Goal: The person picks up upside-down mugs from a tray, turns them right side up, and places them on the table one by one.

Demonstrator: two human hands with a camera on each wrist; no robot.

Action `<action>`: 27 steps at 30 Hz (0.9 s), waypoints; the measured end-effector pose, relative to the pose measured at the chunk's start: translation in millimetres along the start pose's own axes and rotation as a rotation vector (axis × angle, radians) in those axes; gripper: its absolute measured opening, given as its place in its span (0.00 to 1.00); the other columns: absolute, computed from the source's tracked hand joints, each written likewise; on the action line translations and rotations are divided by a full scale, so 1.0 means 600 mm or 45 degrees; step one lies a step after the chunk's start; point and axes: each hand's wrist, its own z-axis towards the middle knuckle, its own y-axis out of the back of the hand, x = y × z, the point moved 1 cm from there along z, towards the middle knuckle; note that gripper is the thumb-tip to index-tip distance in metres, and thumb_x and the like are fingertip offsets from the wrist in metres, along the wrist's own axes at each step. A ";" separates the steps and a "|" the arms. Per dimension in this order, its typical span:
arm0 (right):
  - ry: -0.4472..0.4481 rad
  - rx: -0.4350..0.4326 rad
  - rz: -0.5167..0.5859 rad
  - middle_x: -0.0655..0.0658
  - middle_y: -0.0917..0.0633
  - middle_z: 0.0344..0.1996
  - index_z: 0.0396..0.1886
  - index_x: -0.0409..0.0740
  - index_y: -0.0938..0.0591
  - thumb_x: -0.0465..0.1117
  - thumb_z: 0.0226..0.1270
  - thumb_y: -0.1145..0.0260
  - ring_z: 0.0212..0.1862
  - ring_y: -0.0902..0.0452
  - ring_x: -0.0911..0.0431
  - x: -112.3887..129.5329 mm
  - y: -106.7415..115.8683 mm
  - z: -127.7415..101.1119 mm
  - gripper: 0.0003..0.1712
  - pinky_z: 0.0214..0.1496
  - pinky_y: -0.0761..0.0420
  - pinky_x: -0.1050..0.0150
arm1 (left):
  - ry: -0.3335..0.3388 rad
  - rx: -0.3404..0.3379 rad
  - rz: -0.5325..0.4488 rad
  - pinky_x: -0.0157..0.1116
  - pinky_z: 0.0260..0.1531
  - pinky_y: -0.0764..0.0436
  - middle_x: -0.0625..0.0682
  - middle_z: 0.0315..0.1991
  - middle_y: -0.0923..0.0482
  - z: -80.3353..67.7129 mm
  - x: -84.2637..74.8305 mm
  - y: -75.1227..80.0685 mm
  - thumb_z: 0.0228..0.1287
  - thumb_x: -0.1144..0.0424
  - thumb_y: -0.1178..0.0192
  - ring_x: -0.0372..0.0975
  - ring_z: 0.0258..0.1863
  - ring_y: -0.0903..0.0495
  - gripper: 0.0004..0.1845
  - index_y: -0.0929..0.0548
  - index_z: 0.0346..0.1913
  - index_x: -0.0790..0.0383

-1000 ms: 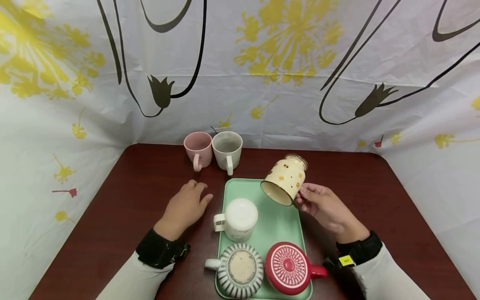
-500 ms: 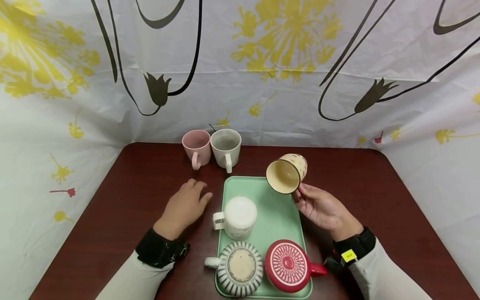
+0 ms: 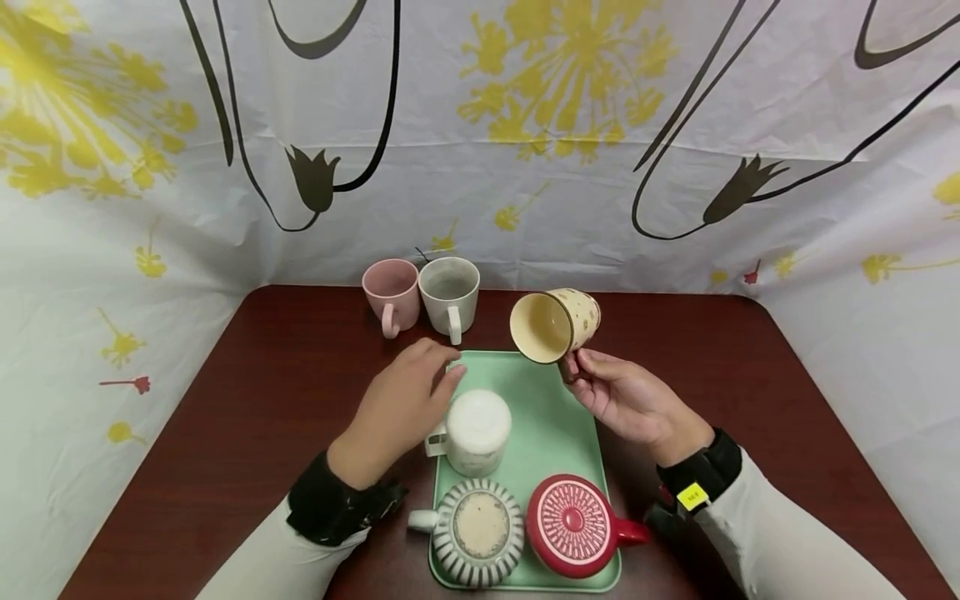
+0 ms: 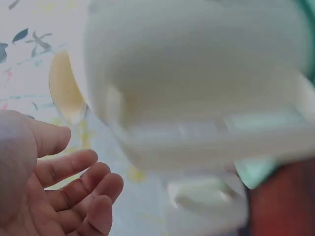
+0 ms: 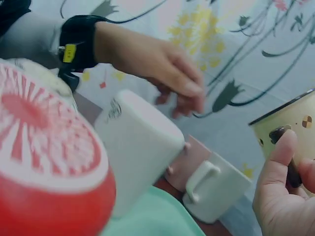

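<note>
My right hand (image 3: pixel 592 379) pinches the dark handle of a cream spotted mug (image 3: pixel 555 325) and holds it in the air on its side, mouth towards me, over the far end of a green tray (image 3: pixel 558 429). In the right wrist view the thumb (image 5: pixel 280 162) lies against the cream mug (image 5: pixel 295 123). My left hand (image 3: pixel 431 375) hovers with relaxed fingers over the tray's left edge, just above an upturned white mug (image 3: pixel 477 431) and holding nothing. The left wrist view shows the bare palm (image 4: pixel 59 196) beside the blurred white mug (image 4: pixel 197 98).
An upturned striped mug (image 3: pixel 477 533) and an upturned red mug (image 3: pixel 573 525) fill the tray's near end. A pink mug (image 3: pixel 392 292) and a grey-white mug (image 3: pixel 450 296) stand upright at the back of the dark wooden table (image 3: pixel 247 392). A flowered cloth backs the table.
My left hand has lifted off the table and moved right, over the white mug. My right hand has turned the cream mug's mouth towards me and carried it left and farther back.
</note>
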 end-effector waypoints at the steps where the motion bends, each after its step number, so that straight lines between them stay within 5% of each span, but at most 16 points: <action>1: 0.003 -0.009 0.003 0.44 0.14 0.44 0.52 0.38 0.17 0.39 0.89 0.63 0.48 0.17 0.59 0.000 -0.007 0.004 0.25 0.51 0.16 0.71 | -0.015 0.015 -0.015 0.46 0.50 0.16 0.49 0.53 0.18 0.005 -0.011 0.001 0.79 0.53 0.42 0.42 0.52 0.18 0.15 0.15 0.58 0.56; 11: 0.049 -0.135 -0.072 0.46 0.15 0.43 0.50 0.39 0.18 0.38 0.87 0.56 0.47 0.16 0.60 -0.010 -0.079 0.038 0.19 0.53 0.16 0.73 | 0.038 0.253 -0.358 0.45 0.57 0.19 0.48 0.55 0.20 0.040 -0.079 -0.004 0.79 0.47 0.44 0.42 0.54 0.19 0.19 0.17 0.60 0.55; 19: 0.114 -0.311 -0.251 0.48 0.14 0.43 0.46 0.41 0.16 0.35 0.84 0.48 0.47 0.15 0.61 -0.019 -0.115 0.055 0.13 0.54 0.16 0.72 | 0.232 0.107 -0.873 0.44 0.53 0.18 0.50 0.55 0.15 0.047 -0.090 -0.004 0.78 0.52 0.40 0.42 0.49 0.17 0.17 0.16 0.60 0.55; 27: 0.082 -0.396 -0.437 0.51 0.11 0.39 0.42 0.48 0.13 0.37 0.83 0.45 0.44 0.13 0.63 -0.029 -0.115 0.060 0.14 0.49 0.16 0.74 | 0.443 0.060 -1.281 0.35 0.46 0.18 0.52 0.48 0.13 0.057 -0.087 -0.013 0.75 0.59 0.37 0.38 0.39 0.19 0.13 0.13 0.54 0.64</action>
